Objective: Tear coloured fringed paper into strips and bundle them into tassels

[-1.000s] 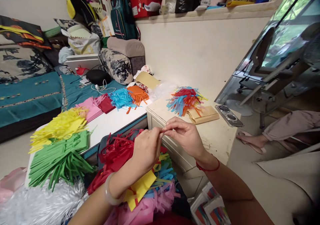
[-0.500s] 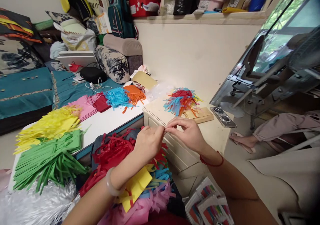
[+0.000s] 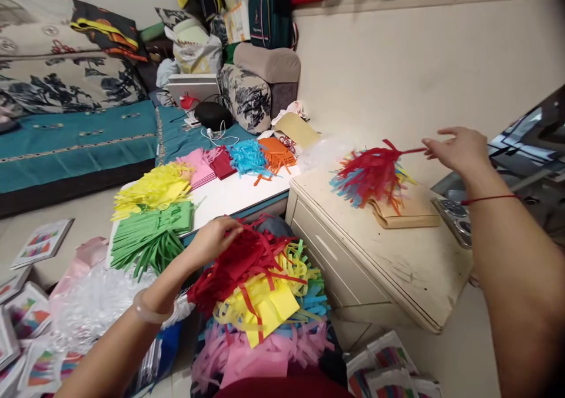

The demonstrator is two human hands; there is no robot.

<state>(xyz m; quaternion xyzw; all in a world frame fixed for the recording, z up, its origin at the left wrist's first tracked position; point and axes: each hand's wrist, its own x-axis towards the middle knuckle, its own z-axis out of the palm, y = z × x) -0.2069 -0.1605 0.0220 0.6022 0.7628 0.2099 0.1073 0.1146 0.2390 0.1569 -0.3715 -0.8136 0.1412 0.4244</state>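
At the right side of the frame, above the cream cabinet, my right hand held one red tassel by its thin twisted stem. The fingers there were closed in a pinch at the end of the stem, and the fringe hung at a multicoloured pile, just beside one brown folded packet. Near the centre, my left hand was at the red fringed paper on my lap; its fingers were curved downward, but I could not tell whether they gripped a strip or only touched it.

In my judgement, the step in hand was the placing or the arranging of this tassel at the pile; which one, I could not say. The next move called for a light pinch and a calm wrist, so that the stem did not untwist.

I counted six stacks on the white worktop, left of centre: one yellow stack, one green stack, one pink stack, one dark red stack, one blue stack, one orange stack. How many tassels the pile contained, I could not count.
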